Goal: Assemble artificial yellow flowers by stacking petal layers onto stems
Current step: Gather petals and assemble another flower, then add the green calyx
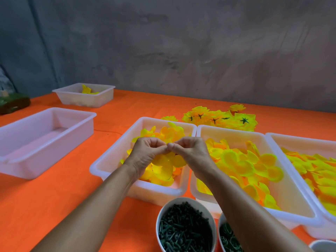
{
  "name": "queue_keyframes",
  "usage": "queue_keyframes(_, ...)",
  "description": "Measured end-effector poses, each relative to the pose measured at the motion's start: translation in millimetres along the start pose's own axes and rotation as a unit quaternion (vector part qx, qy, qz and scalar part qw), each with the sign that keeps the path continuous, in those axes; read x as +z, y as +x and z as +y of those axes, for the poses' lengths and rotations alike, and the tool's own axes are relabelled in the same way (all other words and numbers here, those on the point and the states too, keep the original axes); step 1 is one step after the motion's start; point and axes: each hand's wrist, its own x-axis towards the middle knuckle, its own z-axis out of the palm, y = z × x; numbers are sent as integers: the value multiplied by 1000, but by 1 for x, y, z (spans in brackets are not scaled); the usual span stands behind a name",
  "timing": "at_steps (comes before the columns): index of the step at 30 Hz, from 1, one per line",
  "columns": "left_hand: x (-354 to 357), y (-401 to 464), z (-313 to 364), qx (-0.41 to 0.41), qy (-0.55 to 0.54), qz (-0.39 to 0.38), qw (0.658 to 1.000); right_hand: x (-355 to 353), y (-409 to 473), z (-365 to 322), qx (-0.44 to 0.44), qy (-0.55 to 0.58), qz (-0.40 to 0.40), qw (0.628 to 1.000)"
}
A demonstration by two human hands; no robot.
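Right over the petal tray (101,165) the two hands met, and I judged a layer was being worked at that point, though what sat between the fingertips was too small for me to make out. The left hand (145,151) had its fingers curled in, thumb pressed toward the right thumb; the right hand (190,150) mirrored it, fingers bent, pinching at the same spot. Whether a stem was in there, I could not tell. Yellow petals (163,170) lay heaped beneath in that tray, more filled the middle tray (258,140) just beside it. Dark green stems (183,230) waited in the cup nearest me. Finished flowers (218,118) lay on the orange table (54,206) behind the trays. Next, I reckoned, called for a steady push to seat the layer.
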Motion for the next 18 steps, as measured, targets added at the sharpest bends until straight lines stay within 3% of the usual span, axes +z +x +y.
queue_keyframes(11, -8, 1, 8, -97, -109, -65, 987, -6, -3, -5, 90, 190, -66, 975)
queue_keyframes(18, 0, 3, 3, -58, -40, 6, 998, 7, -4, -2, 44, 137, 64, 987)
